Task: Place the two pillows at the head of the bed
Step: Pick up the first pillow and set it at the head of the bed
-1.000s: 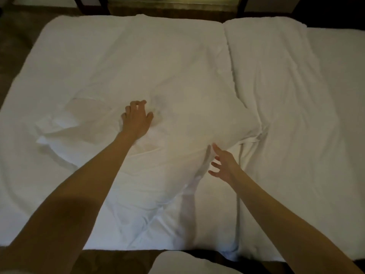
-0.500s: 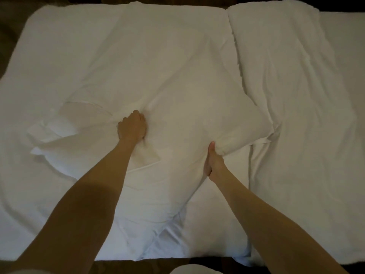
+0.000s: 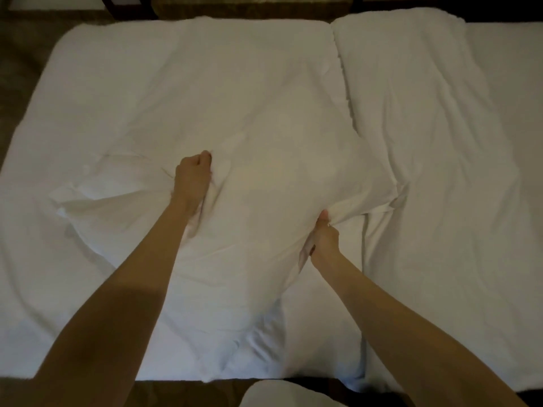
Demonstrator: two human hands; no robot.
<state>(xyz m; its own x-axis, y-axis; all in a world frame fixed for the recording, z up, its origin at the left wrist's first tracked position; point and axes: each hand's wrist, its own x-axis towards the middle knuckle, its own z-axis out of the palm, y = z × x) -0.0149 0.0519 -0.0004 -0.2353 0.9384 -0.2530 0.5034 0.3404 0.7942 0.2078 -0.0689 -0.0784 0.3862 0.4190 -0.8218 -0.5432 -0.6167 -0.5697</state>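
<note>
- Up close, the fingers of the left hand (image 3: 192, 177) are curled into a fist, bunching the white pillowcase cloth near the middle of the pillow (image 3: 264, 177); creases run out from that grip.
- Thumb and fingers of the right hand (image 3: 324, 236) are pinched tight on the pillow's near right edge, with a fold of fabric gathered between them.
- Both bare forearms reach in from the near edge of the bed (image 3: 97, 92), the left one crossing over the pillow's lower part.
- That pillow lies slantwise across the middle of the bed, its left end flattened and wrinkled toward the bed's left edge, its right corner touching the folded duvet (image 3: 426, 142).
- White and rumpled, the duvet runs from the far edge to the near edge along the right part of the bed.
- Just past the bed's near edge, at the bottom of the view, the rounded top of a second white pillow (image 3: 282, 395) shows; the rest of it is cut off.
</note>
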